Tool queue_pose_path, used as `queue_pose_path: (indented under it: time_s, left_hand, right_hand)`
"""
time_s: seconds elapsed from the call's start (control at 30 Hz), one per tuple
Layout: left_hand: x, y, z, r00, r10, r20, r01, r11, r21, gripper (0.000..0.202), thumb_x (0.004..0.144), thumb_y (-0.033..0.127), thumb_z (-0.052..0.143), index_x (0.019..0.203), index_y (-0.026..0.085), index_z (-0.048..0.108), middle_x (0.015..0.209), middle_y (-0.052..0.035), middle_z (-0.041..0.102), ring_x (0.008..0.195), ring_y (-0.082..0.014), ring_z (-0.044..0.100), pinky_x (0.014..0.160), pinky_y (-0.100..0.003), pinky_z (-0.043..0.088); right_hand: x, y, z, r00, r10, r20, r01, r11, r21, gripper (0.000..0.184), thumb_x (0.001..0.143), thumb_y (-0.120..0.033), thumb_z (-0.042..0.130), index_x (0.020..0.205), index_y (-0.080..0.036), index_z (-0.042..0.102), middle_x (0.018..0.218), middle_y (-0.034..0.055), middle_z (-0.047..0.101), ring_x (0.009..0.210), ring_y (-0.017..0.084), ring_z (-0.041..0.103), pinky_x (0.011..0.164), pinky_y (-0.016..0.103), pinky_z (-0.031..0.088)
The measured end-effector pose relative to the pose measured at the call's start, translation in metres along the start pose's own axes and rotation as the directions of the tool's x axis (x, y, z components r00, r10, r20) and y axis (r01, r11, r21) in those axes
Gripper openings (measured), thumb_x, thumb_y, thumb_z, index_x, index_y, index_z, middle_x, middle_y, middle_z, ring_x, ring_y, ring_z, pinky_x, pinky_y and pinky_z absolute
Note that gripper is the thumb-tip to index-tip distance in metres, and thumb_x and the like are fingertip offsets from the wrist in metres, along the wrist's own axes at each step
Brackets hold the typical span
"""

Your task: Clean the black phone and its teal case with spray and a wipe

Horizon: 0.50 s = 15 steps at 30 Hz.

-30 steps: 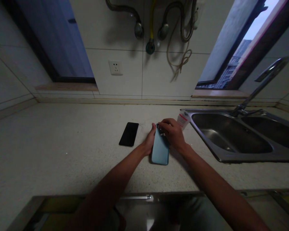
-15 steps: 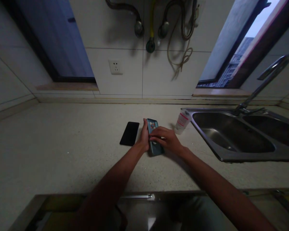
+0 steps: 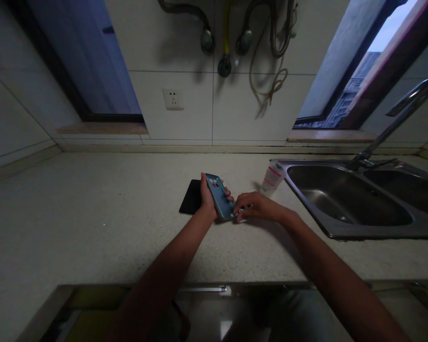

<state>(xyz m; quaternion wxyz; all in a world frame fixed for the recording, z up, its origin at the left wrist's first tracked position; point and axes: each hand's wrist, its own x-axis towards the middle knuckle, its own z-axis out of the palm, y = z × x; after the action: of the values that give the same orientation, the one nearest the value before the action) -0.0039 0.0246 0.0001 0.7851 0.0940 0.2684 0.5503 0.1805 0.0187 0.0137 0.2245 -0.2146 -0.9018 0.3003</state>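
My left hand is wrapped round a blue-grey phone case, with its fingertips curling over the far long edge. The case is tilted, and camera cutouts show at its upper end. At its lower right corner is my right hand, fingers closed in a pinch. A small whitish thing with dark marks shows at those fingers; its kind is too small to tell. Beneath and left of my left hand, a black phone lies flat on the counter, partly covered by that hand.
A clear plastic cup with red print stands tilted-looking beside the steel double sink on the right. The faucet rises behind it. Pale speckled counter stretches left, and a wall socket sits above.
My left hand and the case have shifted left, now partly over the phone, and the case is turned. My right hand has moved from over the case to its lower right corner.
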Motion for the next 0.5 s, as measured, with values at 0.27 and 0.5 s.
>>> queue_pose_path:
  time_s: [0.27, 0.5]
  left_hand:
    - [0.000, 0.002, -0.001, 1.000, -0.023, -0.008, 0.022, 1.000, -0.009, 0.070, 0.080, 0.087, 0.036, 0.089, 0.021, 0.055, 0.059, -0.0006, 0.053, 0.047, -0.0145, 0.051, 0.046, -0.026, 0.042]
    - [0.003, -0.002, -0.003, 0.994, -0.108, -0.021, 0.109, 0.989, 0.102, 0.070, 0.076, 0.087, 0.047, 0.091, 0.019, 0.055, 0.057, -0.0006, 0.054, 0.042, -0.0125, 0.048, 0.042, -0.025, 0.040]
  right_hand:
    - [-0.002, 0.015, -0.003, 0.998, -0.052, 0.016, 0.054, 0.988, -0.147, 0.009, 0.091, -0.025, 0.068, 0.093, -0.021, 0.076, 0.090, 0.0053, 0.075, 0.085, 0.017, 0.068, 0.081, 0.032, 0.050]
    - [-0.002, 0.022, -0.006, 0.978, 0.014, -0.210, -0.048, 0.986, -0.157, 0.014, 0.092, -0.029, 0.064, 0.093, -0.019, 0.072, 0.086, 0.0055, 0.072, 0.075, 0.016, 0.064, 0.070, 0.028, 0.049]
